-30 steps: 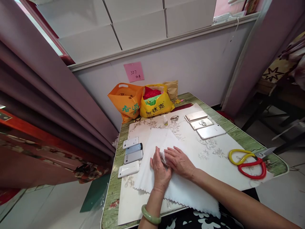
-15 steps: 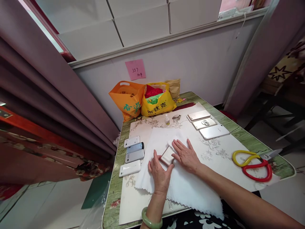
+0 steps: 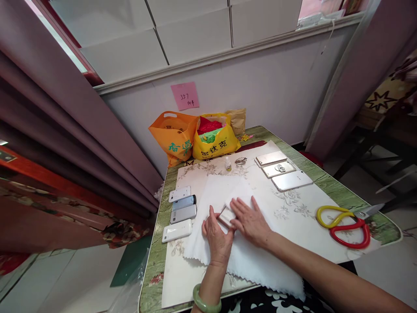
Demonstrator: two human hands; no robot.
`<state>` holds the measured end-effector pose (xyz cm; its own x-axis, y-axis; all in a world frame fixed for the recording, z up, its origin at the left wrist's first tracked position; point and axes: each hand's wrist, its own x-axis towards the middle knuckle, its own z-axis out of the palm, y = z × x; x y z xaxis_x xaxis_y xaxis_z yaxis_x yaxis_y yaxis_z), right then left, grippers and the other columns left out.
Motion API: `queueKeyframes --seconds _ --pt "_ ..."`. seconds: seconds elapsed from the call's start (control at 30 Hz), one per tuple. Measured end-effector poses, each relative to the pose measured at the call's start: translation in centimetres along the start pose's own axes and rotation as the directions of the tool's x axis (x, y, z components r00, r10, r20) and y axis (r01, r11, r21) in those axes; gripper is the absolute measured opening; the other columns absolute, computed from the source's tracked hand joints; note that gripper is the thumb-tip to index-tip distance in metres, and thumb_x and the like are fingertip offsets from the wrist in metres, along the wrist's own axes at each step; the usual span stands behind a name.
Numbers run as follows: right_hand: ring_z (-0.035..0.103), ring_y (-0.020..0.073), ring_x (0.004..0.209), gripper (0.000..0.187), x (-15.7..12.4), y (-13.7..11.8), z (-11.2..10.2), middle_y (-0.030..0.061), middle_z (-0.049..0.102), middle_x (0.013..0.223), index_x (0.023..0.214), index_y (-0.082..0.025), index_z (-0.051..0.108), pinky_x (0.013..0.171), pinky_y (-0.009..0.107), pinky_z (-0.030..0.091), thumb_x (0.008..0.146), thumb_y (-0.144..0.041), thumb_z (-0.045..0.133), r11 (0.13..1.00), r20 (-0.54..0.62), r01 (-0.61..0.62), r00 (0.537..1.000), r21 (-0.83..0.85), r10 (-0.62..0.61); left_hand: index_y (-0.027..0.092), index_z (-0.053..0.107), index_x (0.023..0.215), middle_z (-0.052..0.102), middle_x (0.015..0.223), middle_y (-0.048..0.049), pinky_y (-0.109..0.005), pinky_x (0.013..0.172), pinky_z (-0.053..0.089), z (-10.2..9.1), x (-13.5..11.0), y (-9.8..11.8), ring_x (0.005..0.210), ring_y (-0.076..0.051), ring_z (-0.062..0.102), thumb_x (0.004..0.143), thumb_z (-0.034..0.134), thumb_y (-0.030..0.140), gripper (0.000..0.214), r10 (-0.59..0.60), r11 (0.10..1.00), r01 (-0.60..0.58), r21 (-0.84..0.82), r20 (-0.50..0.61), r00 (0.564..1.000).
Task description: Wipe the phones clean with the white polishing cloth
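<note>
A white cloth with zigzag edges lies spread on the table in front of me. A small light-coloured phone rests on it, partly under a fold of the cloth. My left hand holds the phone's near edge with thumb and fingers. My right hand lies flat, fingers stretched, pressing the cloth fold against the phone's right side. A green bangle is on my left wrist.
Several phones lie in a column left of the cloth, three more phones at the back right. Red-and-yellow scissors lie near the right edge. A small bottle, orange bag and yellow bag stand at the back.
A second ago the phone was hidden under both hands; it then showed as my right hand slid away, and now that hand has moved back over the fold beside it.
</note>
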<state>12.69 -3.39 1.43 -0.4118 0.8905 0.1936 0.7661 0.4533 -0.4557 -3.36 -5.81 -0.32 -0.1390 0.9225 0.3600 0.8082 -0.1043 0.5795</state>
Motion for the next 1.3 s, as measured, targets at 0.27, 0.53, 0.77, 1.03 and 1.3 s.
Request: queueKeyframes --seconds 0.27,0.53,0.77,1.03,1.3 --pt "0.026 0.0278 0.143 0.052 0.8 1.3 -0.7 0.0 0.033 0.153 0.149 -0.034 0.027 0.113 0.061 -0.011 0.1 -0.05 0.032 0.996 0.03 -0.088 0.996 -0.024 0.089 0.017 0.021 0.147 0.063 0.11 -0.0097 -0.052 0.106 0.027 -0.1 0.0 0.3 0.108 -0.028 0.056 0.072 0.067 0.036 0.09 -0.008 1.0 0.008 -0.003 0.011 1.0" --pt "0.027 0.0225 0.143 0.05 0.0 -0.6 0.0 -0.0082 0.03 0.153 0.149 -0.042 0.019 0.119 0.051 -0.004 0.1 -0.052 0.027 0.987 0.132 0.156 0.978 0.034 -0.159 0.016 0.023 0.147 0.061 0.117 -0.0134 -0.05 0.11 0.024 -0.3 0.0 0.3 0.115 -0.03 0.053 0.074 0.064 0.032 0.085 -0.003 1.0 0.003 0.019 0.043 0.999" --pt "0.025 0.0286 0.143 0.057 1.6 2.2 0.1 0.0047 0.029 0.155 0.151 -0.028 0.024 0.114 0.062 -0.005 0.099 -0.052 0.031 0.979 -0.008 -0.141 0.99 -0.147 0.141 0.015 0.032 0.142 0.064 0.112 -0.0108 -0.052 0.107 0.027 0.1 0.0 0.0 0.111 -0.029 0.055 0.072 0.069 0.036 0.082 0.003 0.999 -0.003 0.037 0.007 1.0" --pt "0.036 0.0251 0.139 0.051 -0.2 1.3 0.7 -0.0032 0.04 0.149 0.147 -0.039 0.031 0.118 0.056 0.005 0.098 -0.047 0.041 0.994 -0.054 0.11 0.992 0.01 -0.11 0.018 0.058 0.119 0.064 0.114 -0.0124 -0.051 0.107 0.028 0.4 0.0 -0.8 0.112 -0.03 0.055 0.075 0.068 0.035 0.049 0.083 0.992 -0.084 0.094 0.015 0.996" --pt "0.046 0.022 0.131 0.049 1.0 6.4 0.3 0.0086 0.05 0.143 0.144 -0.023 0.041 0.113 0.053 0.024 0.097 -0.038 0.04 0.982 -0.258 -0.183 0.947 0.053 0.191 0.012 0.058 0.118 0.058 0.122 -0.0176 -0.052 0.105 0.031 0.3 -0.2 -0.1 0.121 -0.034 0.047 0.075 0.067 0.047 0.056 0.088 0.979 -0.076 0.19 -0.055 0.995"
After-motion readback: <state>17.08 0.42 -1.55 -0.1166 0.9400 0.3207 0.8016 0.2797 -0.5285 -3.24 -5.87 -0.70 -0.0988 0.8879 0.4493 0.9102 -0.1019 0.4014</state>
